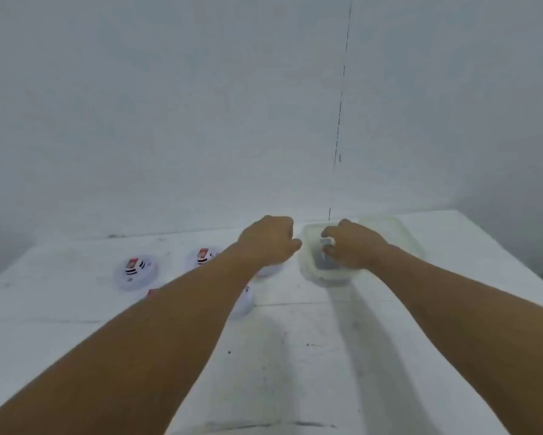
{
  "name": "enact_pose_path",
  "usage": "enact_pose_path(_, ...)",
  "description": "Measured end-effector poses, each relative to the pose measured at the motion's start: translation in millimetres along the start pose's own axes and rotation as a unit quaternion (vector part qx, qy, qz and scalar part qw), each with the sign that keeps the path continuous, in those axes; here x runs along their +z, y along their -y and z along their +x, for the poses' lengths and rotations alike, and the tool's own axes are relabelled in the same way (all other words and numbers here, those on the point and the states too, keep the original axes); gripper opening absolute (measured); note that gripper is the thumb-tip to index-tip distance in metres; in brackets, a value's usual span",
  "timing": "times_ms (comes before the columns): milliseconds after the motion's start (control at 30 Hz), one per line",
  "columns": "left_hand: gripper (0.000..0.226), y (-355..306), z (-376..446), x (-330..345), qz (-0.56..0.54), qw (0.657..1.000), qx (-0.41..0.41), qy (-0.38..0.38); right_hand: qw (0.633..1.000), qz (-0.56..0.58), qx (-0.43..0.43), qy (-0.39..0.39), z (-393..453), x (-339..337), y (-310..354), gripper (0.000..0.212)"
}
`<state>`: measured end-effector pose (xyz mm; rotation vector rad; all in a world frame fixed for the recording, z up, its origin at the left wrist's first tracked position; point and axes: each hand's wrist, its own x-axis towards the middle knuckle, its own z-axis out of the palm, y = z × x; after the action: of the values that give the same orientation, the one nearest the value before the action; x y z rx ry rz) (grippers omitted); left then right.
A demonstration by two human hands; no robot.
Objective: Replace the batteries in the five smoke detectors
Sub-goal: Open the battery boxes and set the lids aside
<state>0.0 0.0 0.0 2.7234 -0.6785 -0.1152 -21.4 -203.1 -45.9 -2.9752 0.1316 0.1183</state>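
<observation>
Hands first: the right hand (355,244) reaches into a translucent plastic container (311,265) near the far edge of the surface (295,356) and pinches a small white piece (326,242), too blurred to name. The left hand (268,243) is curled; whether it holds something I cannot tell. Smoke detectors (137,271) lie toward the far left corner, probably light, rigid and smooth; better to grip them by the rim.

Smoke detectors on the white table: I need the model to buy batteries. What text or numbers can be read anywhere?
None is readable.
Left round white smoke detector: red and black label, blurred.
Next round white smoke detector: the same, blurred.
Clear plastic container: no text visible.
</observation>
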Motion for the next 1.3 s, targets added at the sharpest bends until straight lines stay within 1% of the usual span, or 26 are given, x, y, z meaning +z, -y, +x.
enact_pose_path(33, 0.02, -3.2, 0.7, 13.6, -0.032, 0.999, -0.013, 0.011, 1.0, -0.003, 0.0, 0.008, -3.4, 5.4, -4.6, 0.045)
enact_pose_path(100, 0.022, -13.7, -2.1, 38.8, -0.11, 0.992, -0.05, 0.024, 1.0, 0.026, 0.0, -0.003, -8.6, 18.3, -13.4, 0.046)
enact_pose_path(133, 0.024, -21.6, -6.6, 50.5, -0.17, 0.981, -0.081, 0.038, 0.999, 0.037, 0.003, -0.006, -13.2, 23.9, -15.9, 0.045)
enact_pose_path(167, 0.026, -28.4, -8.3, 62.2, -0.247, 0.961, -0.116, 0.052, 0.999, 0.043, -0.004, -0.016, -13.8, 29.7, -18.1, 0.044)
enact_pose_path(200, 0.028, -35.3, -10.1, 70.2, -0.335, 0.926, -0.16, 0.062, 0.999, 0.041, -0.01, -0.026, -15.3, 33.7, -19.6, 0.043)
enact_pose_path(233, 0.03, -40.3, -11.0, 76.6, -0.417, 0.882, -0.209, 0.071, 0.999, 0.033, -0.015, -0.038, -15.5, 37.5, -21.0, 0.042)
enact_pose_path(300, 0.032, -47.5, -12.9, 88.0, -0.532, 0.79, -0.292, 0.082, 0.999, 0.014, -0.023, -0.047, -19.3, 39.8, -21.2, 0.041)
enact_pose_path(333, 0.03, -49.9, -14.8, 92.1, -0.577, 0.748, -0.317, 0.088, 0.998, 0.01, -0.027, -0.054, -21.1, 40.1, -21.6, 0.042)
enact_pose_path(400, 0.028, -52.1, -17.0, 101.5, -0.64, 0.683, -0.339, 0.094, 0.997, 0.003, -0.038, -0.065, -25.5, 39.7, -21.7, 0.041)
enact_pose_path(467, 0.031, -53.3, -19.2, 110.5, -0.676, 0.647, -0.344, 0.082, 0.996, 0.003, -0.048, -0.071, -25.5, 42.9, -23.6, 0.04)
enact_pose_path(567, 0.035, -56.7, -23.4, 121.2, -0.701, 0.619, -0.349, 0.059, 0.997, 0.017, -0.041, -0.067, -27.9, 51.8, -24.0, 0.041)
enact_pose_path(667, 0.037, -62.2, -28.1, 124.8, -0.713, 0.611, -0.339, 0.049, 0.997, 0.046, -0.024, -0.06, -31.9, 54.7, -23.8, 0.045)
enact_pose_path(733, 0.035, -65.8, -29.6, 124.7, -0.72, 0.607, -0.333, 0.044, 0.996, 0.057, -0.024, -0.061, -37.6, 52.1, -21.2, 0.043)
enact_pose_path(833, 0.032, -65.6, -31.0, 124.1, -0.712, 0.618, -0.334, 0.017, 0.995, 0.063, -0.037, -0.066, -48.9, 46.5, -16.6, 0.04)
enact_pose_path(967, 0.039, -46.6, -37.2, 125.5, -0.658, 0.676, -0.33, -0.018, 0.988, 0.124, -0.033, -0.084, -54.2, 34.0, -17.3, 0.038)
enact_pose_path(1033, 0.04, -32.2, -48.0, 124.6, -0.634, 0.702, -0.323, -0.013, 0.985, 0.147, -0.027, -0.086, -55.5, 30.9, -15.6, 0.043)
enact_pose_path(1100, 0.035, -16.3, -63.5, 121.5, -0.617, 0.72, -0.316, -0.001, 0.983, 0.167, -0.009, -0.077, -60.3, 31.0, -10.9, 0.049)
enact_pose_path(1200, 0.032, 5.4, -90.4, 112.3, -0.592, 0.747, -0.302, 0.012, 0.977, 0.201, 0.037, -0.058, -66.6, 38.4, -5.3, 0.054)
enact_pose_path(1267, 0.03, 18.8, -106.6, 103.1, -0.567, 0.771, -0.288, 0.01, 0.962, 0.26, 0.077, -0.039, -71.3, 46.3, -2.9, 0.05)
enact_pose_path(1300, 0.028, 26.5, -113.7, 98.9, -0.551, 0.785, -0.283, 0.007, 0.946, 0.31, 0.09, -0.025, -74.9, 50.7, -1.6, 0.043)
